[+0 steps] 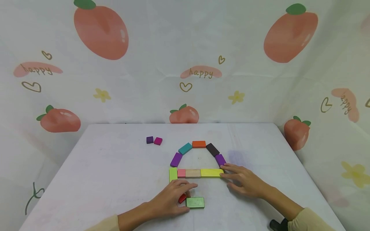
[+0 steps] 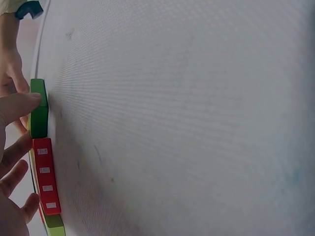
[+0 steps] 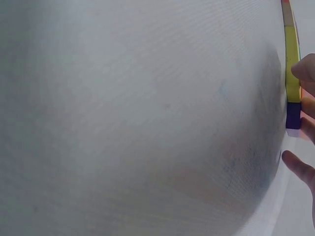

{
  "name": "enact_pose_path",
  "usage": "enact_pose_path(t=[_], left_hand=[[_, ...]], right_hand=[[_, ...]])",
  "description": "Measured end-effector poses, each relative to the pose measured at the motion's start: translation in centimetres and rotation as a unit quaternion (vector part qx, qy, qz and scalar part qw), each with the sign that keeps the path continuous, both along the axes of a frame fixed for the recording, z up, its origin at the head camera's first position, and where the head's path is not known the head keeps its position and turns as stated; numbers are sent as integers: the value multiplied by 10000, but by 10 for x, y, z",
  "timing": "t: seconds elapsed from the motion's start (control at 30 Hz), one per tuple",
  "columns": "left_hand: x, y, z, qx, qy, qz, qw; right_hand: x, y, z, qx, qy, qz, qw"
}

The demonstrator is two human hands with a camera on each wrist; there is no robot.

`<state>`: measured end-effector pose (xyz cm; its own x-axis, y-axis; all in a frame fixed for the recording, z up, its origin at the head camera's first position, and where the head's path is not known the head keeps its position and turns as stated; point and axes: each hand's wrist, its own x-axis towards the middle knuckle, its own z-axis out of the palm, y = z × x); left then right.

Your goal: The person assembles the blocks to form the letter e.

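In the head view my left hand [image 1: 172,199] is at the near part of a block outline. Its thumb and a finger pinch the left end of a green block [image 1: 195,202], and the thumb overlaps its face in the left wrist view. A red block [image 1: 182,198] is mostly hidden under this hand; its long side with small white labels shows in the left wrist view. My right hand [image 1: 245,181] has its fingers extended, fingertips right at the end of a yellow block [image 1: 212,173] and at a purple block [image 1: 220,159].
A lime block [image 1: 173,174], pink block [image 1: 181,173] and tan block [image 1: 193,173] continue the row. Behind it arch another purple block [image 1: 176,159], teal block [image 1: 185,148], orange block [image 1: 198,144] and black block [image 1: 212,149]. Two small cubes [image 1: 149,140] lie back left.
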<state>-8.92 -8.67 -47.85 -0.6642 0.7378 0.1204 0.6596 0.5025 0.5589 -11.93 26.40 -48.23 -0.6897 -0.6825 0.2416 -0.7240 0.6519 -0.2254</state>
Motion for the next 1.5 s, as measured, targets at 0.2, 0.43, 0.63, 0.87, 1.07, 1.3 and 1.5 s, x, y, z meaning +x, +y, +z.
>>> enact_pose_path(t=[0.2, 0.43, 0.63, 0.87, 1.07, 1.3, 1.5], left_hand=[[-2, -1, 4, 32, 9, 18, 10000], [-28, -8, 23, 584, 183, 745, 9953], [-73, -32, 26, 575, 471, 1301, 9887], [-127, -66, 31, 363, 471, 1973, 9785], [-155, -86, 33, 595, 38, 2462, 9674], [-170, -93, 25, 779, -491, 2590, 9615], [-174, -95, 14, 625, -597, 2630, 9609]], right_hand=[[0, 0, 0, 15, 20, 19, 10000], [0, 0, 0, 14, 38, 35, 10000], [0, 0, -1, -13, 50, 49, 10000], [0, 1, -2, -54, 104, 89, 9999], [0, 1, -1, -85, 100, 92, 9999], [1, 0, 0, -35, 15, 20, 10000], [1, 0, 1, 8, -9, 34, 10000]])
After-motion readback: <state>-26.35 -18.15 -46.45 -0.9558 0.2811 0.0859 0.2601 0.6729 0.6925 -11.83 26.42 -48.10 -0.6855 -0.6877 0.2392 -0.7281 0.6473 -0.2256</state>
